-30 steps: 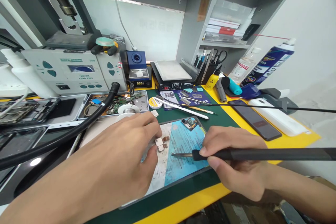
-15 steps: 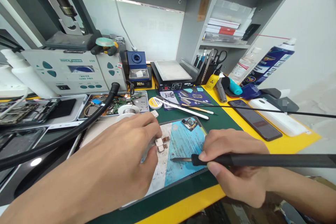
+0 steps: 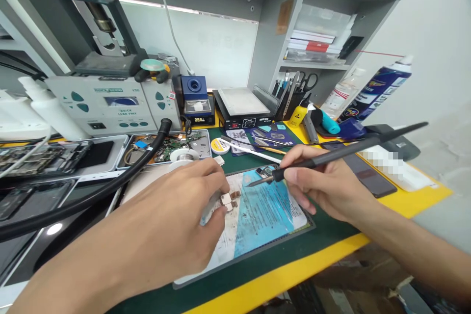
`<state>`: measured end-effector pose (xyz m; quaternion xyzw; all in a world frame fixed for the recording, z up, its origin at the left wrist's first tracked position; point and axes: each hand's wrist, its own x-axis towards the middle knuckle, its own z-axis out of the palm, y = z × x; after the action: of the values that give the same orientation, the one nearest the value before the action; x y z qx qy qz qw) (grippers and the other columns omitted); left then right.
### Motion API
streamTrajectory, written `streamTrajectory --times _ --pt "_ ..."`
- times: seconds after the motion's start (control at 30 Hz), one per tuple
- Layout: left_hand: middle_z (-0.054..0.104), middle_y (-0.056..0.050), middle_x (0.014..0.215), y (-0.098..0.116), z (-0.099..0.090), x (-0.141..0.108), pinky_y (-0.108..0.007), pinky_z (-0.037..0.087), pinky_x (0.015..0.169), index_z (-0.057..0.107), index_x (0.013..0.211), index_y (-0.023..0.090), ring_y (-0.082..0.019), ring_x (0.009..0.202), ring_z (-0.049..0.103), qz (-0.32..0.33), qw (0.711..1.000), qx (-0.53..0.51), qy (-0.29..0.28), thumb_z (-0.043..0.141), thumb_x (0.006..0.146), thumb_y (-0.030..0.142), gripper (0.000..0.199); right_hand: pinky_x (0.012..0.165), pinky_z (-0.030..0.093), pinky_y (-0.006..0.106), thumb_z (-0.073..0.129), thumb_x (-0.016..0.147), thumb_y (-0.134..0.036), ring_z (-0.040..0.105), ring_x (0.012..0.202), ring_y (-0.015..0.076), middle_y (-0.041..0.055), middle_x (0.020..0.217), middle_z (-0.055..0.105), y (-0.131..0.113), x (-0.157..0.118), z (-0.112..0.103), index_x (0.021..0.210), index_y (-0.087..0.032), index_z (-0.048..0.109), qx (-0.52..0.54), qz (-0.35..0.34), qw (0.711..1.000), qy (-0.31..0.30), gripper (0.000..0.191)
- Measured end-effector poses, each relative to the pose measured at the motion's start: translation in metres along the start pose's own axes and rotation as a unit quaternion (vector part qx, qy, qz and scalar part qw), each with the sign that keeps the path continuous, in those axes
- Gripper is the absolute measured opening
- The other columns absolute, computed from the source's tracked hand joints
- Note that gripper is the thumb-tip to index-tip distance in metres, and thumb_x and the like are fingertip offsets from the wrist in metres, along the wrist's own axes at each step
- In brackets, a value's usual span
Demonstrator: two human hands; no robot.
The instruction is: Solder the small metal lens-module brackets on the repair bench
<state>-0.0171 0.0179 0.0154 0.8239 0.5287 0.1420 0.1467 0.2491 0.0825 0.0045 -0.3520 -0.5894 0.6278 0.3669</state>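
My right hand [image 3: 324, 181] grips a black pen-shaped soldering iron [image 3: 331, 152]. Its pointed metal tip hangs over the blue and white work pad [image 3: 265, 216], a little right of a small white part with brown flex connectors [image 3: 227, 200]. My left hand [image 3: 191, 206] rests on the left of the pad, thumb and forefinger curled at the edge of that white part; whether anything else is between the fingers is hidden. A small dark phone part with a round piece [image 3: 263, 171] lies at the pad's top edge, partly behind the iron.
A black hose [image 3: 121, 181] crosses the left side over opened phones and a tray of circuit boards [image 3: 202, 141]. Behind stand a rework station [image 3: 121, 103] and a small hot plate [image 3: 243, 100]. Solder reel [image 3: 184, 155], white pen [image 3: 253, 152], phones and bottles surround the pad.
My right hand has lifted the iron up and tilted it, its tip moving up and slightly right, away from the pad's middle. My left hand stays by the white part. The view has shifted slightly.
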Motion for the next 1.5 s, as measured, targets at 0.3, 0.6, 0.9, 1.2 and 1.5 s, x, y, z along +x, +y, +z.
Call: streamTrajectory --times 0.3,0.6,0.9,1.2,1.5 --pt "0.068 -0.005 0.115 -0.003 0.001 0.004 -0.043 0.055 0.086 0.071 0.104 0.027 -0.025 0.100 0.067 -0.002 1.000 -0.011 -0.005 0.051 0.101 0.043 0.025 0.030 0.040 0.014 0.090 0.078 -0.030 0.048 0.035 0.0068 -0.0060 0.050 0.057 -0.028 0.023 0.007 0.088 -0.013 0.071 0.012 0.126 0.989 -0.069 0.028" --pt "0.069 -0.005 0.118 -0.006 0.002 0.002 -0.047 0.055 0.097 0.072 0.107 0.028 -0.026 0.105 0.067 -0.009 1.000 0.003 0.003 0.051 0.100 0.041 0.026 0.030 0.044 0.016 0.074 0.091 -0.025 0.056 0.035 0.0089 -0.0041 0.063 0.062 -0.014 0.034 0.012 0.093 -0.013 0.069 -0.019 0.118 0.983 -0.142 0.014" --pt "0.071 -0.005 0.116 -0.010 0.008 0.004 -0.050 0.057 0.094 0.073 0.105 0.029 -0.028 0.103 0.069 0.003 0.999 0.021 0.037 0.047 0.098 0.042 0.030 0.028 0.040 0.013 0.071 0.095 -0.030 0.048 0.030 0.0072 -0.0067 0.046 0.056 -0.011 0.033 0.016 0.079 -0.017 0.062 -0.071 0.105 0.981 -0.146 0.023" --pt "0.072 -0.005 0.112 -0.011 0.012 0.005 -0.055 0.059 0.090 0.073 0.101 0.029 -0.028 0.098 0.069 0.000 0.999 0.029 0.045 0.045 0.096 0.043 0.032 0.028 0.039 0.011 0.078 0.088 -0.027 0.048 0.029 0.0065 -0.0076 0.044 0.057 -0.014 0.033 0.019 0.075 -0.018 0.060 -0.067 0.114 0.981 -0.139 0.024" --pt "0.072 -0.005 0.112 -0.008 0.008 0.008 -0.057 0.059 0.092 0.070 0.093 0.027 -0.029 0.099 0.070 -0.010 0.999 0.027 0.029 0.046 0.094 0.045 0.030 0.028 0.038 0.012 0.077 0.088 -0.026 0.047 0.028 0.0070 -0.0078 0.042 0.057 -0.014 0.033 0.020 0.075 -0.019 0.058 -0.079 0.104 0.981 -0.143 0.024"
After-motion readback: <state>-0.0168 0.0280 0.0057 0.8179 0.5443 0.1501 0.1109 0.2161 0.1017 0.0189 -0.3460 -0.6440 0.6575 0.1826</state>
